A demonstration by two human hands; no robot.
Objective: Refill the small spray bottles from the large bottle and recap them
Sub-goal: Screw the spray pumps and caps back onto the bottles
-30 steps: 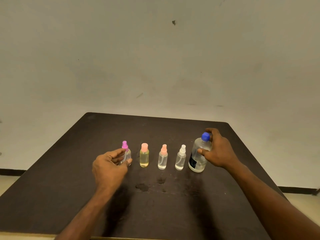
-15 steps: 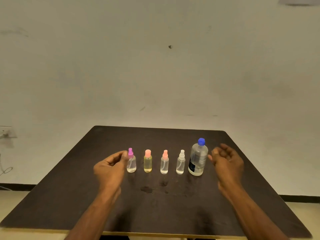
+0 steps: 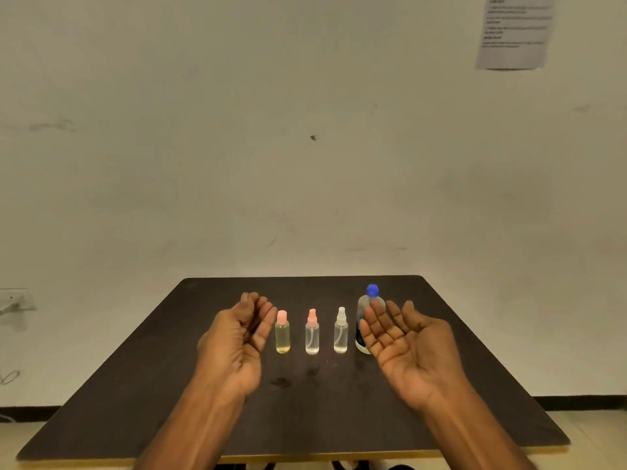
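A row of small bottles stands on the dark table (image 3: 135, 395): a yellowish bottle with a pink cap (image 3: 282, 332), a clear spray bottle with a pink sprayer (image 3: 312, 333) and a clear spray bottle with a white sprayer (image 3: 340, 332). The large clear bottle with a blue cap (image 3: 370, 300) stands at the right end, its lower part behind my fingers. My left hand (image 3: 237, 337) is raised, palm turned right, holding nothing, and hides the purple-capped bottle. My right hand (image 3: 407, 344) is palm up, fingers spread, holding nothing.
A plain wall rises behind the table, with a paper notice (image 3: 515, 30) at the upper right. A wall socket (image 3: 15, 300) sits at the left. Small wet spots (image 3: 281, 382) mark the table in front of the bottles.
Both hands have let go of the bottles and drawn back, turning palms up. The camera has tilted upward, showing more wall.
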